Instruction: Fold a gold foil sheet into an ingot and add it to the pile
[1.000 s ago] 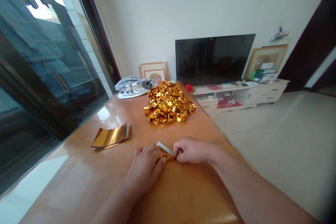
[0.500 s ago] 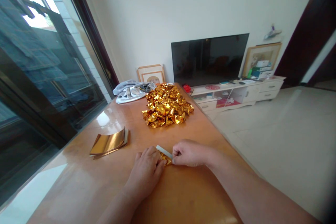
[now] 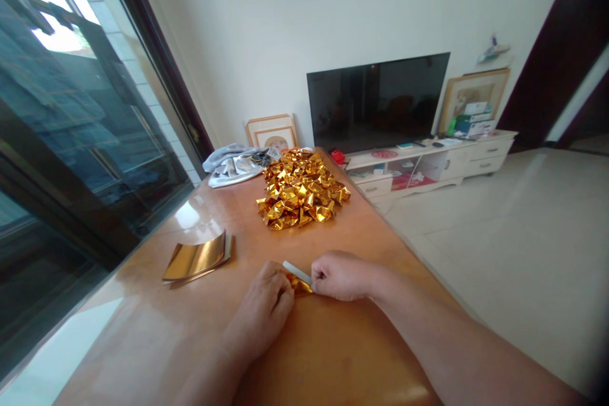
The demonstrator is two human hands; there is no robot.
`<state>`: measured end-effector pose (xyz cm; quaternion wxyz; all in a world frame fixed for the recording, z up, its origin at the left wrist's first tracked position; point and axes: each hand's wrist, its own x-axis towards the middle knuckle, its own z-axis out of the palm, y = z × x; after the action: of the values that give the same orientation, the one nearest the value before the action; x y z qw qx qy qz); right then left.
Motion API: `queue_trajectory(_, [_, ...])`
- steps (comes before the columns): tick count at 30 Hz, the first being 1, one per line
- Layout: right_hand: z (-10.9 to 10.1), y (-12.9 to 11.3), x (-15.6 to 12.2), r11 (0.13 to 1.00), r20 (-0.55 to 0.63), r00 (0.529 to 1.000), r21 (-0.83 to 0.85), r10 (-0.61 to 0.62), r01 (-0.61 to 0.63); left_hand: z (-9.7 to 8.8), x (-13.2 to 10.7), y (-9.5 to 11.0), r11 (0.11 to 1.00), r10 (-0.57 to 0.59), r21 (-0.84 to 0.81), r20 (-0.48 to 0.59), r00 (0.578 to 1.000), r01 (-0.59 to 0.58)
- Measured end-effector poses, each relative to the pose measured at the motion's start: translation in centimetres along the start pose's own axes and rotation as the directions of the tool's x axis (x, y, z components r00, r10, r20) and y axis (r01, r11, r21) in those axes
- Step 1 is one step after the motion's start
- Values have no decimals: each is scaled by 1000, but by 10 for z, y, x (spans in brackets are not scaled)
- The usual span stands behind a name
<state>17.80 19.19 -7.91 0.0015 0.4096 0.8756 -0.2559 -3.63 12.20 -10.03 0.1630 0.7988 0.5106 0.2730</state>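
A small sheet of gold foil paper [image 3: 299, 280] lies on the wooden table [image 3: 333, 355], partly folded, its white back edge showing. My left hand [image 3: 264, 307] presses down on its left part with fingers curled together. From the right, my right hand [image 3: 340, 274] pinches the same paper. Further back sits a heap of folded gold foil pieces [image 3: 299, 189]. To the left lies a stack of flat gold sheets [image 3: 197, 257].
A grey cloth [image 3: 233, 163] lies at the table's far end by a framed picture [image 3: 271, 133]. A television [image 3: 375, 101] stands on a low white cabinet [image 3: 428, 168] to the right. Large glass doors [image 3: 71, 139] run along the left.
Both hands stay on the gold paper; my left fingers have curled in closer over it. The view has shifted slightly.
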Motion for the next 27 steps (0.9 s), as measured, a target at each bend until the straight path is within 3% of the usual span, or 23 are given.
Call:
queue_trajectory(17, [6, -2, 6, 997, -39, 998, -66, 47, -50, 9, 2, -1, 982, -66, 174, -12, 998, 67])
queue_trajectory(27, [6, 0, 3, 997, -24, 998, -48, 51, -52, 8, 1, -3, 988, -43, 148, -10, 999, 43])
